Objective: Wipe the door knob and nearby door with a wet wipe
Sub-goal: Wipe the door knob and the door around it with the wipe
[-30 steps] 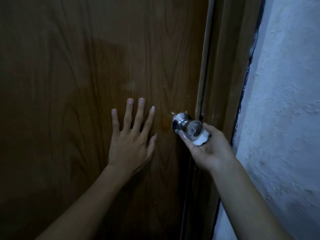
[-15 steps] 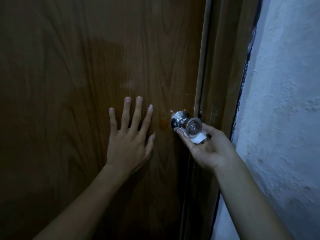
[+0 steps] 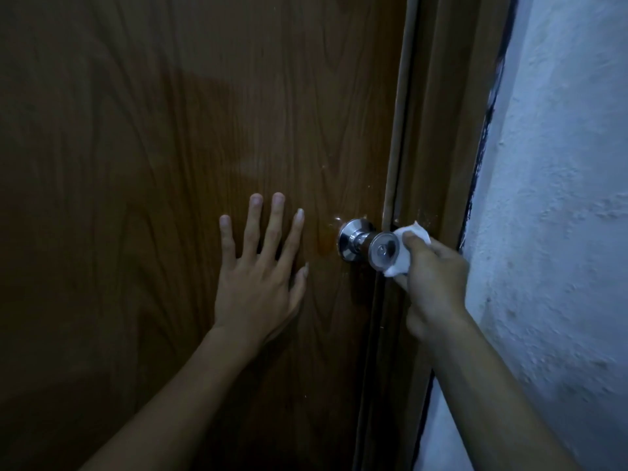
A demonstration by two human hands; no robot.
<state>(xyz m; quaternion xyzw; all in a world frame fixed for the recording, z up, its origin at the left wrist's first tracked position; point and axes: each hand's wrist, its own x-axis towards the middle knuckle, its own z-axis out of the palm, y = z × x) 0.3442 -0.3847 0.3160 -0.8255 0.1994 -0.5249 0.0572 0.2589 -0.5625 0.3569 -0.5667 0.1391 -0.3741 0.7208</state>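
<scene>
A shiny metal door knob [image 3: 368,244] sticks out of the dark brown wooden door [image 3: 204,130] near its right edge. My right hand [image 3: 431,283] grips a white wet wipe [image 3: 406,248] and presses it against the knob's right side, back of the hand facing me. My left hand [image 3: 258,273] lies flat on the door, fingers spread, just left of the knob and apart from it.
The brown door frame [image 3: 438,147] runs down just right of the knob. A rough white plastered wall [image 3: 557,215] fills the right side, close to my right arm. The light is dim.
My right hand has turned from palm-up under the knob to gripping from its right side, carrying the wipe up around the knob. My left hand stays flat on the door.
</scene>
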